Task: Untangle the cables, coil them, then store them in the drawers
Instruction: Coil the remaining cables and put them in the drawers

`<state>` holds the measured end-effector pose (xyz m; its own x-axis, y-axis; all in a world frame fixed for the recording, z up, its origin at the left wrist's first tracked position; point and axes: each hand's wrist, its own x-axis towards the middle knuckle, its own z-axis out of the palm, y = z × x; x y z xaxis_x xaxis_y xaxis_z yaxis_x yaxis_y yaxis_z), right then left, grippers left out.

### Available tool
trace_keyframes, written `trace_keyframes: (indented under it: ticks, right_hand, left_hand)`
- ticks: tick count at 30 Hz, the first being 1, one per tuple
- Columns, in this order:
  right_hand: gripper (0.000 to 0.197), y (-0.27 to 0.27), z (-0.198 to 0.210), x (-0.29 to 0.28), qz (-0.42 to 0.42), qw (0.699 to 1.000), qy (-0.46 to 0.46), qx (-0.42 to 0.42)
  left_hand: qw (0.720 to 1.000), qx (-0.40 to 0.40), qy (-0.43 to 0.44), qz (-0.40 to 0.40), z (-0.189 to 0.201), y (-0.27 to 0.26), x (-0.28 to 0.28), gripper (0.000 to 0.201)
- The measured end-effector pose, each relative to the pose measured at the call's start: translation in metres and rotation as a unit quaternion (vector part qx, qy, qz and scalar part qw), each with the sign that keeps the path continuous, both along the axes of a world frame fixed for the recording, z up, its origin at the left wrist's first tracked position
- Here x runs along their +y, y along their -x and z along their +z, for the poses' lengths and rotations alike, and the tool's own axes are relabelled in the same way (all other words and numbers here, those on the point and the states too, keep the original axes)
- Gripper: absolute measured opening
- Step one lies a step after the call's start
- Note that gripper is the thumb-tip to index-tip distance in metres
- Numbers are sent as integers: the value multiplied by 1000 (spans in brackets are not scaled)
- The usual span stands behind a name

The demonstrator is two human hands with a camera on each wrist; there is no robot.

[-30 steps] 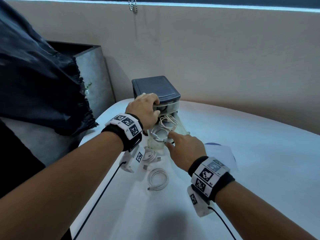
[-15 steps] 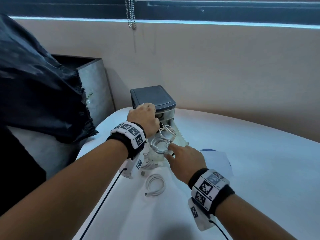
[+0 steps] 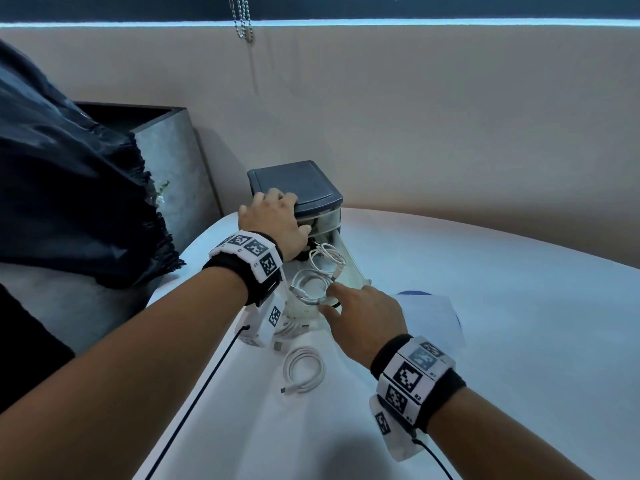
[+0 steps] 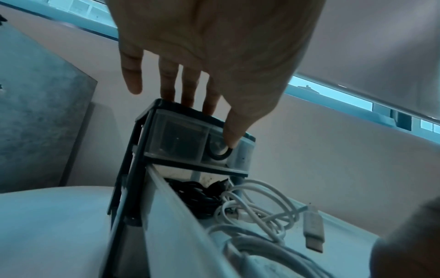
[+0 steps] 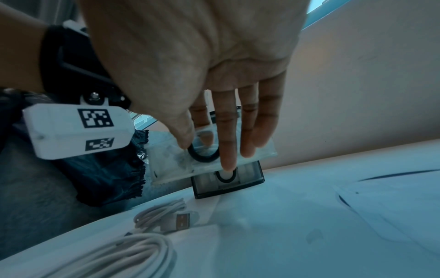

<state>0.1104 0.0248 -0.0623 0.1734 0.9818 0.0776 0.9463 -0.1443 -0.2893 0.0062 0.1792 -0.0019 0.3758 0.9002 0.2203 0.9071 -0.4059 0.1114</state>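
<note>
A small drawer unit (image 3: 304, 185) with a dark lid stands at the back of the white table (image 3: 485, 341). My left hand (image 3: 277, 216) rests on its lid with straight fingers (image 4: 188, 84), the thumb down at the top drawer's ring handle (image 4: 220, 155). The middle drawer (image 3: 353, 271) is pulled out and holds coiled white cables (image 3: 325, 261) and a black cable (image 4: 197, 197). My right hand (image 3: 346, 303) touches that drawer's front (image 5: 166, 159) with straight fingers, thumb at its ring handle. A coiled white cable (image 3: 304, 370) and a second bundle (image 3: 289, 329) lie on the table.
A dark plastic bag (image 3: 69, 188) and a grey bin (image 3: 173, 157) stand left of the table, close to its curved edge. A white sheet of paper (image 3: 429, 317) lies right of my right hand. The wall runs just behind the unit, and a bead chain (image 3: 242, 19) hangs above.
My left hand has slid a little further back onto the lid. My right hand stays at the open drawer's front. The view has shifted slightly.
</note>
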Motion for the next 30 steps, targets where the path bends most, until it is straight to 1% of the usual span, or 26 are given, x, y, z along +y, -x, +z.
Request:
trace_keyframes:
  ticks: [2,4,5,10,14,16,19,22,24,27,28,30]
  right_hand:
    - [28,0,1,0,0,1000,3,5]
    - [28,0,2,1,1,1000,2,7]
    - [27,-1,2,0,1,1000,0,6]
    - [23,-1,10,-7,15,1000,-16,10]
    - [25,-6,13,-14,-10,999,-22,30]
    - [26,-11,15,-21,-17,999,-10,28]
    - [27,-20,18,-34,-25,999,7,19]
    - [28,-27,22,-48,-21,1000,22,4]
    - [28,-28,25,-57,-13,999,39,-15]
    - [27,-28,26,-61,-13,999,45,-19]
    - [27,-29,26,-59,-19,999,38,-12]
    - [28,-33,24,-52,-32,999,22,4]
  left_hand:
    - [999,-21,34,0,-5,2,6,54]
    - [996,-54,68,-11,-6,5,12,55]
    - [995,-57,80,-17,-5,7,14,55]
    - [994,-25,91,-53,3,13,4,63]
    - [993,17,105,-59,8,13,-11,72]
    - [991,45,106,-62,13,11,-20,73]
    - [990,79,84,-75,19,7,-34,67]
    - [992,87,55,-76,24,-1,-41,60]
    - [994,57,69,-70,24,-6,-40,57]
    - [988,-43,118,-84,22,-10,-33,41]
    - [988,-53,118,-90,22,-11,-32,37]
    - [989,-38,108,-97,23,-10,-30,34]
